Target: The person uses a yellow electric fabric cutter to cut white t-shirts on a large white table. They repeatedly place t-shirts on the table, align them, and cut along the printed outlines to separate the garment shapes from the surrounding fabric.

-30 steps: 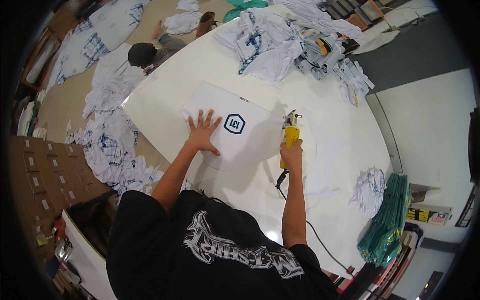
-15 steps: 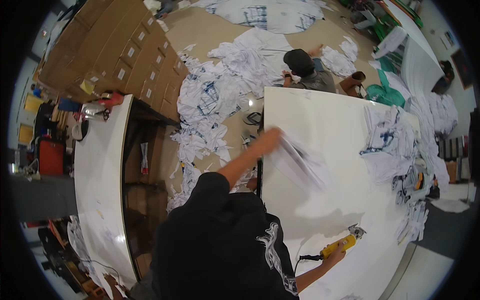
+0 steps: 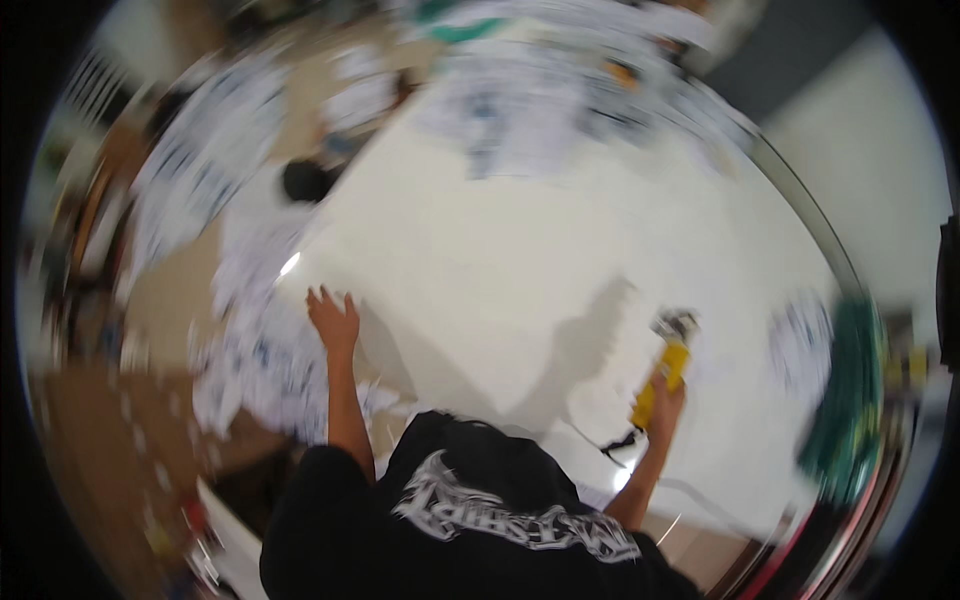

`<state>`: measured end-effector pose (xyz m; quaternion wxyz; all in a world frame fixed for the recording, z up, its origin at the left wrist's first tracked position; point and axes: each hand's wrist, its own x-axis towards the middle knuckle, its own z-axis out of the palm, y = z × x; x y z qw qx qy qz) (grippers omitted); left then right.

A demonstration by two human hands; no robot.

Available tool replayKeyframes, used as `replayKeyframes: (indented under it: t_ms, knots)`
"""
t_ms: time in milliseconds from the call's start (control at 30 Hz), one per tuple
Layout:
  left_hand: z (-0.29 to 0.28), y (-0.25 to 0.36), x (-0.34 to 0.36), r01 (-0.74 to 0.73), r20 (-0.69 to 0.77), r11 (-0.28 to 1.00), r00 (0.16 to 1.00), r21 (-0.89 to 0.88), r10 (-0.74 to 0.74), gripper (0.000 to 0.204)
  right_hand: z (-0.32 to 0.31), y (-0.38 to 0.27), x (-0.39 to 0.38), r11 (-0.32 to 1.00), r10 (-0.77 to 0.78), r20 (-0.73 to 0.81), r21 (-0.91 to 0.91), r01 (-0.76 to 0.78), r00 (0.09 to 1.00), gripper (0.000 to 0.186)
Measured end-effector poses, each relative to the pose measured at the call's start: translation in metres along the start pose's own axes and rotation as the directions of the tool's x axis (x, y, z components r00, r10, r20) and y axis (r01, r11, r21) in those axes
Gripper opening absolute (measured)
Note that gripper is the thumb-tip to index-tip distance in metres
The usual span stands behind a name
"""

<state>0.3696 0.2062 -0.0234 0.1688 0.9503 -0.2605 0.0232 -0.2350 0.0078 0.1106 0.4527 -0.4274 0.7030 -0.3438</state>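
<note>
My left hand [image 3: 335,322] is stretched out over the left edge of the white table [image 3: 470,270], fingers spread, nothing in it. My right hand [image 3: 660,405] grips a yellow electric rotary cloth cutter [image 3: 672,365] by its body. The cutter's metal head points away from me, above the table top; blur hides whether it touches. From its rear end a dark cord [image 3: 618,442] runs down to the table.
White cloth with blue print [image 3: 510,110] lies piled along the table's far side. Cloth scraps [image 3: 265,350] cover the floor at left, near a person in a dark cap [image 3: 307,181]. Green folded fabric [image 3: 845,400] stands at right, and cartons [image 3: 110,450] at lower left.
The view has swung to the right. The white piece that was swinging from my left hand is gone from it, and that hand is now empty. My right hand keeps the cutter.
</note>
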Motion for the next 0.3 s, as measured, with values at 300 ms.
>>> replayKeyframes:
  t_ms: [300]
  knots:
    - [0.145, 0.336, -0.061, -0.675, 0.297, 0.735, 0.690, -0.066, 0.660, 0.081, -0.053, 0.029, -0.052, 0.979, 0.168, -0.294, 0.158, -0.126, 0.941, 0.042]
